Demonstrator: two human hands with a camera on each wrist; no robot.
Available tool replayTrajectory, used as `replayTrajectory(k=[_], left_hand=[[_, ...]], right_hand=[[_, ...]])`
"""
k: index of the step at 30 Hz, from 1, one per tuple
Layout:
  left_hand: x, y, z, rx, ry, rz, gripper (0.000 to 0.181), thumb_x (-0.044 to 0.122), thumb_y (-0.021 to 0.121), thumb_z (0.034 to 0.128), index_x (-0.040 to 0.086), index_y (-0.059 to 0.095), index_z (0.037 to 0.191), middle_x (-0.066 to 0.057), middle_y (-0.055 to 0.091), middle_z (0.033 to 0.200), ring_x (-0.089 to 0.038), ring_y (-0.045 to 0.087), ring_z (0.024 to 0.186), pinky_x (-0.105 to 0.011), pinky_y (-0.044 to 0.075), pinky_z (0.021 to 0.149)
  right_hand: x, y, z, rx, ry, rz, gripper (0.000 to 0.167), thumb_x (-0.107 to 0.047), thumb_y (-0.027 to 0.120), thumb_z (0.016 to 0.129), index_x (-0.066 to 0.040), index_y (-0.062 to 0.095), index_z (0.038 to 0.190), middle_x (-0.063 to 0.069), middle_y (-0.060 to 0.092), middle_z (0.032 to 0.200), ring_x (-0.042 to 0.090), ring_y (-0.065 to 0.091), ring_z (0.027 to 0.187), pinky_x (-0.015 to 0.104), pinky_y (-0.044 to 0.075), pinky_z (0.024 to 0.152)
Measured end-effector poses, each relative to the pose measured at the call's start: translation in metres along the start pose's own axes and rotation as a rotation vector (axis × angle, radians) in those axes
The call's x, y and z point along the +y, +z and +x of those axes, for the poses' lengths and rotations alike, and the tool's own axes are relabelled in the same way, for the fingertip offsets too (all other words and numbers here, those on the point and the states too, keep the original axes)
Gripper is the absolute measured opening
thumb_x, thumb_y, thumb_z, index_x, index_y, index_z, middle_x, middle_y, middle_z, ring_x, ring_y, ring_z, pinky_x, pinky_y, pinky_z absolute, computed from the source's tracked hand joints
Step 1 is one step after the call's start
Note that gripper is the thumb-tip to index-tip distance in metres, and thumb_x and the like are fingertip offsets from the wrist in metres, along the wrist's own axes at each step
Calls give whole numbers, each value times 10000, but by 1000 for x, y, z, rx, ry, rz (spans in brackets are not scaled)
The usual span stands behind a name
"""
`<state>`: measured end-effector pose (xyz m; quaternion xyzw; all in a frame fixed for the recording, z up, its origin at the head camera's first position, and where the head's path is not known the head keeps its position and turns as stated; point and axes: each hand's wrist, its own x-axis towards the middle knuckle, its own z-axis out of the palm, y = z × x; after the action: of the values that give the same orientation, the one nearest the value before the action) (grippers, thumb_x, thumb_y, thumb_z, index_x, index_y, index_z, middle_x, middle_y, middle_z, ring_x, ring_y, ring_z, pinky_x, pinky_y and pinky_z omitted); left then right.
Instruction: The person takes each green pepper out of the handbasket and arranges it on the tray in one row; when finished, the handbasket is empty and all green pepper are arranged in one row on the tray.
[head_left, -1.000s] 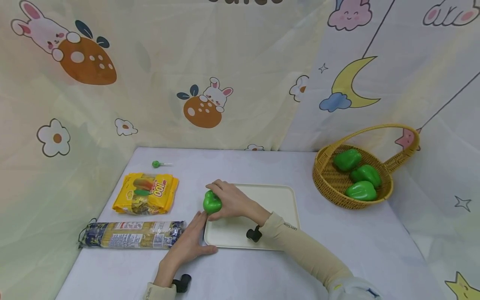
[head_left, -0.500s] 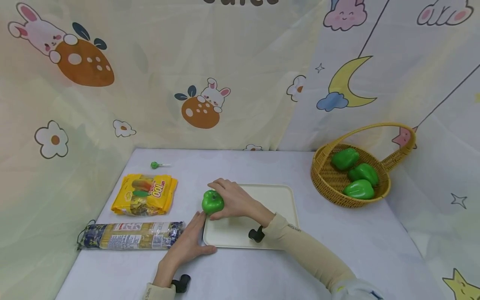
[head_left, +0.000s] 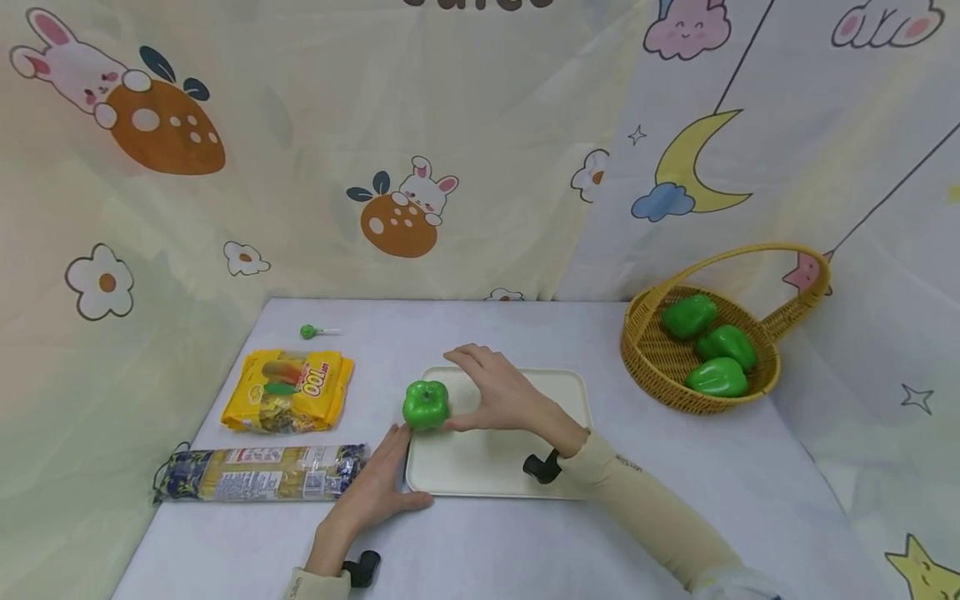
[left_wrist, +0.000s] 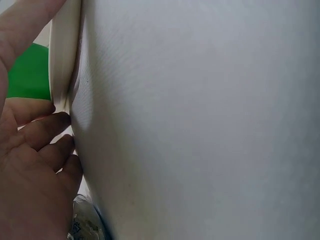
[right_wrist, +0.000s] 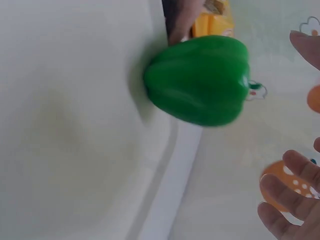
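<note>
A green bell pepper (head_left: 426, 406) stands upright, stem up, at the left end of the cream tray (head_left: 498, 467). My right hand (head_left: 510, 396) is just right of it, thumb and fingers spread wide and holding nothing. In the right wrist view, a gap shows between the pepper (right_wrist: 200, 82) and the fingers (right_wrist: 287, 192). My left hand (head_left: 378, 479) rests at the tray's left edge, fingers extended. The left wrist view has its fingertips against the tray's rim (left_wrist: 64, 55), with part of the green pepper (left_wrist: 29, 75) behind.
A wicker basket (head_left: 637, 367) at the back right holds 3 green peppers (head_left: 717, 377). On the left lie a yellow snack bag (head_left: 288, 390), a long pack of noodles (head_left: 262, 473) and a green lollipop (head_left: 309, 332). Printed cloth hangs behind the table.
My right hand has let go of the pepper and drawn back to the right, its fingers spreading. The pepper stays upright on the tray. My left hand has hardly moved.
</note>
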<state>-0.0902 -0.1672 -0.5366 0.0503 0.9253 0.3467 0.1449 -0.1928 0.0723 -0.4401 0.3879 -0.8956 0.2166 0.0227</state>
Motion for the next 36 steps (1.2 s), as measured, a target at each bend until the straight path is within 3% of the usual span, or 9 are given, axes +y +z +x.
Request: replayTrajectory(k=[8, 14, 23, 29, 36], left_hand=[[1, 1, 0, 1, -4, -5, 1279, 463, 916, 657, 232, 116, 1628, -23, 122, 1713, -333, 103, 1592, -591, 197, 1274], [0, 1, 0, 4, -9, -10, 1268, 459, 914, 660, 228, 127, 1627, -26, 126, 1711, -335, 104, 1592, -594, 180, 1275], [0, 2, 0, 1, -11, -5, 1274, 465, 918, 645, 217, 145, 1626, -46, 142, 1709, -344, 118, 1589, -601, 191, 1269], [-2, 4, 1, -9, -13, 15, 1277, 480, 916, 647, 230, 136, 1627, -30, 140, 1710, -332, 113, 1592, -594, 198, 1273], [-2, 2, 2, -3, -3, 12, 1275, 498, 905, 656, 217, 129, 1628, -44, 134, 1710, -341, 113, 1590, -602, 190, 1271]], right_hand=[[16, -39, -31, 142, 53, 17, 963, -535, 860, 696, -110, 469, 1467, 78, 513, 1466, 292, 522, 1337, 538, 485, 1080], [28, -54, -50, 195, 60, -10, 946, -507, 871, 697, -81, 485, 1447, 106, 530, 1440, 320, 549, 1296, 557, 496, 1050], [47, -76, -77, 276, 123, 9, 687, -365, 765, 848, -60, 509, 1408, 116, 561, 1398, 315, 543, 1292, 553, 501, 1055], [64, -99, -94, 323, 187, 13, 639, -290, 756, 868, -41, 507, 1401, 150, 583, 1369, 329, 560, 1255, 563, 518, 1020], [88, -125, -109, 464, 191, 4, 527, -175, 756, 855, -10, 560, 1316, 162, 628, 1258, 328, 587, 1169, 509, 509, 961]])
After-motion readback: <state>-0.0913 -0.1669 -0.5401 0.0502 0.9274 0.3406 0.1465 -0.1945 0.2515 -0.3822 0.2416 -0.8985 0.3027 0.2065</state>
